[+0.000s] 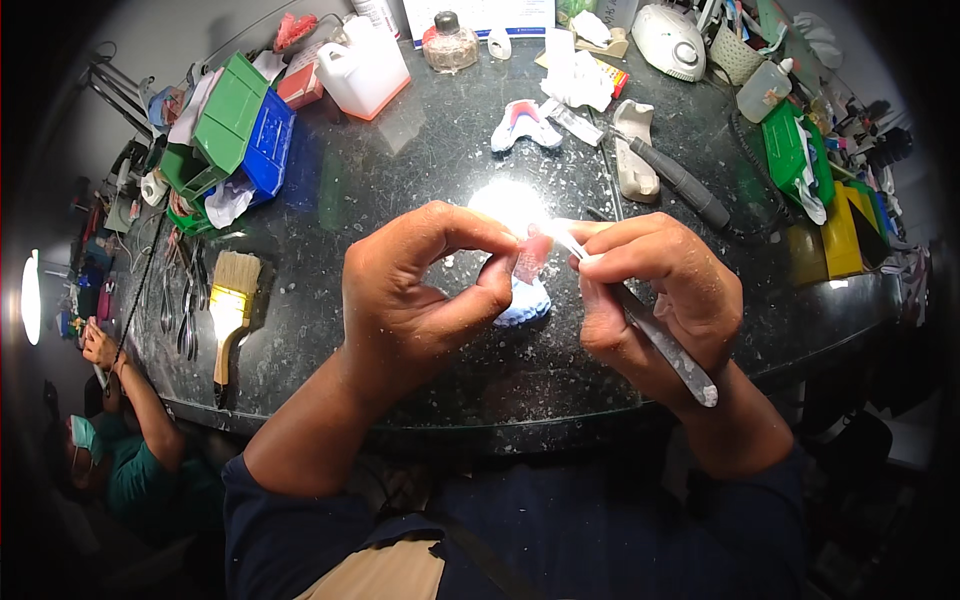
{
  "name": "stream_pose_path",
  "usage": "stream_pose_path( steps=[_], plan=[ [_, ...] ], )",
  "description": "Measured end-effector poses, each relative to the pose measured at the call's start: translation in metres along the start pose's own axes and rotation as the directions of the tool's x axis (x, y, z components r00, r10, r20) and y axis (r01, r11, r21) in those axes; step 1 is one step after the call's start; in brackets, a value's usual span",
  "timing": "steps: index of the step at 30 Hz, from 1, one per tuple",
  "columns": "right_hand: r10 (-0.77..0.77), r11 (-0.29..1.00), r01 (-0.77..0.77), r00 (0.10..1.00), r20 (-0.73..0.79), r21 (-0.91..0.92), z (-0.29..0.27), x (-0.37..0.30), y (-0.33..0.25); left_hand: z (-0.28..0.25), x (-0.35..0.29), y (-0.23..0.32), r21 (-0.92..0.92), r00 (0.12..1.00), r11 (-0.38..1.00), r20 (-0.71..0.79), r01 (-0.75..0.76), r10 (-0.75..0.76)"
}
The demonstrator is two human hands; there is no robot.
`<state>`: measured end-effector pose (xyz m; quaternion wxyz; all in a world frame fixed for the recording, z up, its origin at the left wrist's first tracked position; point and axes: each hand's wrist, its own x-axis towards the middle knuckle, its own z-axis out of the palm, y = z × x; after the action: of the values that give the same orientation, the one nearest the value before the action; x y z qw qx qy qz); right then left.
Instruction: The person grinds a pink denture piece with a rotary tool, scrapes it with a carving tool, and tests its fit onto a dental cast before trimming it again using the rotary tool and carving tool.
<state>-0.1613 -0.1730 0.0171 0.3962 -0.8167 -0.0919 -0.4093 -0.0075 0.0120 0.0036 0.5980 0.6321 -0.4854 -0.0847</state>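
Note:
My left hand [425, 275] is closed, thumb and forefinger pinching a small pink, see-through piece [533, 255] that looks like denture acrylic. In my right hand [665, 290] lies a flat grey metal hand tool [668, 345], held like a pen. Its thin front end reaches to the pink piece; glare washes out the tip, so its kind and exact contact cannot be told. Just below the fingers, a bluish-white dental cast [525, 303] rests on the dark worktop [470, 385].
Farther off lie a dental cast with a pink arch [526, 126], a pale block [635, 150] and a grey handpiece [682, 185]. At left are a brush [231, 310], green and blue bins [240, 130] and a jug [365, 75]. Another person's hand [100, 347] works far left.

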Motion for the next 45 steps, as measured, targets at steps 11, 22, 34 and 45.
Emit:
stream_pose_path(
  steps=[11, 22, 34, 45],
  plan=[
    [0.157, 0.987, -0.158, 0.987, 0.021, 0.042, -0.005, 0.000, 0.001, 0.004, 0.002, -0.003, -0.579, 0.973, 0.785, 0.081, 0.222, -0.216],
    [0.417, 0.903, -0.424, 0.904, 0.097, 0.073, -0.001, 0.003, 0.004, 0.012, -0.001, 0.010, -0.366, 0.983, 0.913, 0.040, 0.181, -0.179],
    [0.194, 0.971, -0.178, 0.977, 0.090, -0.162, 0.006, 0.000, 0.011, -0.002, 0.001, -0.004, -0.049, 0.986, 0.997, 0.154, 0.064, -0.055],
    [0.252, 0.967, -0.250, 0.966, 0.063, -0.047, 0.003, -0.002, 0.017, 0.010, 0.002, 0.011, -0.382, 0.959, 0.880, 0.104, 0.284, -0.264]
  ],
)
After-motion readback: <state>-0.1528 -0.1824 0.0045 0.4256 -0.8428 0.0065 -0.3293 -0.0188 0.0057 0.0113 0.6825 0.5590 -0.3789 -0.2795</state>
